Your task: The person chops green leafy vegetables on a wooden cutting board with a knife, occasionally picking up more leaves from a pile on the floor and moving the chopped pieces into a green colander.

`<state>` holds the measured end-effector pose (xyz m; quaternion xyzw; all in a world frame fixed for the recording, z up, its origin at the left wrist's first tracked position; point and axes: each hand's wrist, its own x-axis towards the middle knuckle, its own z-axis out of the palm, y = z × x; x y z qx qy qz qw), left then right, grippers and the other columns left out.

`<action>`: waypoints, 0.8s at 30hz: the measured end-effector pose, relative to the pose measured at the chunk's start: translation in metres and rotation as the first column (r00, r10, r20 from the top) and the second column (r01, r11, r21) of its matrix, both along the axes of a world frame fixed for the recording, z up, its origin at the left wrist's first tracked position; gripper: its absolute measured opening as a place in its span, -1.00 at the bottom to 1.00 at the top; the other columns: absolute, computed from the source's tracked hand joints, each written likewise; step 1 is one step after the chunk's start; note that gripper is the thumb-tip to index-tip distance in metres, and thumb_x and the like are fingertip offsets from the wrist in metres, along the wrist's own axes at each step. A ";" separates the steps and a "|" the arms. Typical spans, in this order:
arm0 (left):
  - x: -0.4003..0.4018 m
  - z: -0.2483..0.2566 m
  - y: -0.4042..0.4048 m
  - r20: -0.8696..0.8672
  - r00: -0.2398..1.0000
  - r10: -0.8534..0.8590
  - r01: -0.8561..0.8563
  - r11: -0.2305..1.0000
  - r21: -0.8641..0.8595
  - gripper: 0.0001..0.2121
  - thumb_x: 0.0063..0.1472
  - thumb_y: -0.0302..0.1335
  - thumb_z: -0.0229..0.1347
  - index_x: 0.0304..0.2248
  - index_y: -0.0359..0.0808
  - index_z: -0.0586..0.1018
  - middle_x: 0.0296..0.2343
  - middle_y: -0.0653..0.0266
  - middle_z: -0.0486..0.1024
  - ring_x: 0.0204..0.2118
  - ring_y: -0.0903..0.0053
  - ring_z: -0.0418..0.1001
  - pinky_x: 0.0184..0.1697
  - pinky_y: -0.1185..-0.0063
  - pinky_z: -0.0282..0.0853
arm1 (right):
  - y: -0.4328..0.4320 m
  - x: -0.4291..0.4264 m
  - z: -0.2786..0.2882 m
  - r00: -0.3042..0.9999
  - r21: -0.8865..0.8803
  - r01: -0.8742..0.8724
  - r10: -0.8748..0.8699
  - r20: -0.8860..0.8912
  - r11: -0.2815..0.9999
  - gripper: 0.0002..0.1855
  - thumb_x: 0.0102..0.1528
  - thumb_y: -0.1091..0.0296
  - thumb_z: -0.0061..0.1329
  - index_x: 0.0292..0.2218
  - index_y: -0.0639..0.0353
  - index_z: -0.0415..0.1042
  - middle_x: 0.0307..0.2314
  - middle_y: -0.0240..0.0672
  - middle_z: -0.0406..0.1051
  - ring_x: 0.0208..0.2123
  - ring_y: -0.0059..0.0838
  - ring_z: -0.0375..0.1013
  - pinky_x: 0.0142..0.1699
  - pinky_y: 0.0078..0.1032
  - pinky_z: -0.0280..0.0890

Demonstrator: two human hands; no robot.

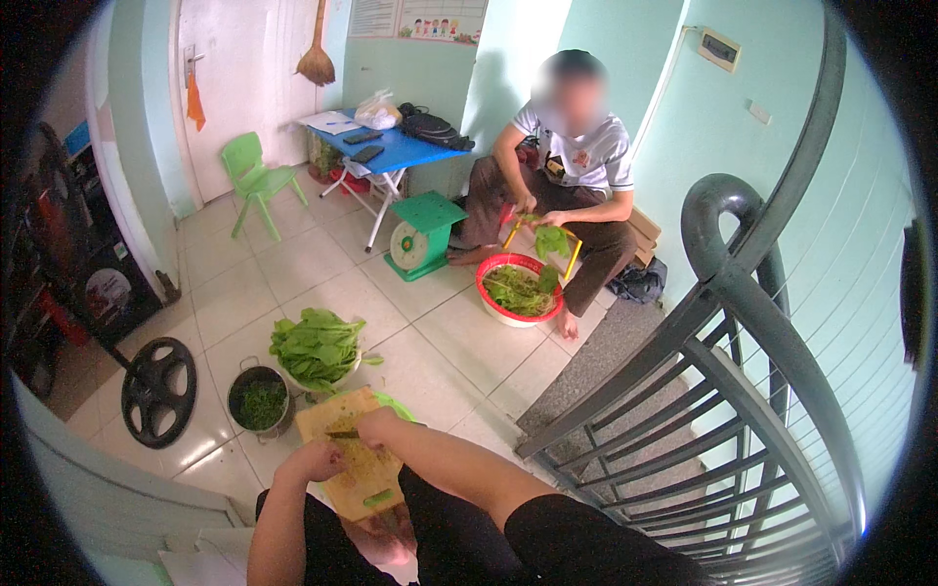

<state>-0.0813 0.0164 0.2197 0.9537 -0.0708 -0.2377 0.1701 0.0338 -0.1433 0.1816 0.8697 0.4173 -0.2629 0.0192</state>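
A wooden cutting board (359, 476) lies before me at a slant, with small yellowish-green bits scattered over it. My right hand (377, 426) grips a knife (341, 434), its blade lying across the upper half of the board. At the board's left side is my left hand (316, 460), fingers curled near the blade; whether they hold anything is hidden. Beyond the board, leafy greens (316, 348) are heaped in a white bowl (355, 366). To their left stands a metal pot (286, 421) with finely cut greens (260, 405). A light green rim (394, 404) shows behind the board.
Across the floor a seated person (579, 161) handles leaves above a red-rimmed basin (485, 294) of greens. A green scale (421, 238), blue folding table (410, 152) and green chair (256, 176) stand farther back. Metal stair railings (652, 366) rise at right; a black wheel-shaped base (157, 392) lies left.
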 end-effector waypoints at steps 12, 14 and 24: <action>0.010 -0.010 0.002 -0.091 0.993 -0.070 0.075 0.995 0.058 -0.69 0.07 -0.20 0.09 -0.34 -0.29 0.59 -0.39 0.01 0.55 -0.30 0.10 0.50 -0.24 0.30 0.39 | -0.001 0.009 -0.012 0.999 -0.001 -0.039 0.039 -0.020 0.999 -0.71 -0.18 0.35 0.08 -0.33 0.13 0.58 -0.40 -0.25 0.55 -0.34 -0.25 0.54 -0.35 -0.24 0.39; 0.007 -0.024 0.010 -0.051 0.997 -0.051 0.054 0.997 0.062 -0.69 0.08 -0.20 0.08 -0.34 -0.29 0.59 -0.39 0.01 0.55 -0.31 0.11 0.50 -0.24 0.30 0.39 | 0.005 0.006 -0.010 0.999 -0.007 -0.049 0.049 -0.019 0.999 -0.75 -0.16 0.35 0.04 -0.36 0.15 0.58 -0.40 -0.21 0.54 -0.34 -0.22 0.54 -0.36 -0.22 0.39; 0.007 -0.030 0.012 -0.063 0.998 -0.003 0.007 0.998 0.055 -0.67 0.09 -0.18 0.00 -0.38 -0.29 0.60 -0.43 0.03 0.56 -0.36 0.13 0.51 -0.28 0.31 0.39 | 0.012 0.009 -0.003 0.990 -0.143 -0.138 0.136 -0.027 0.980 -0.70 -0.11 0.34 -0.01 -0.28 0.05 0.57 -0.26 -0.25 0.53 -0.23 -0.21 0.53 -0.26 -0.19 0.41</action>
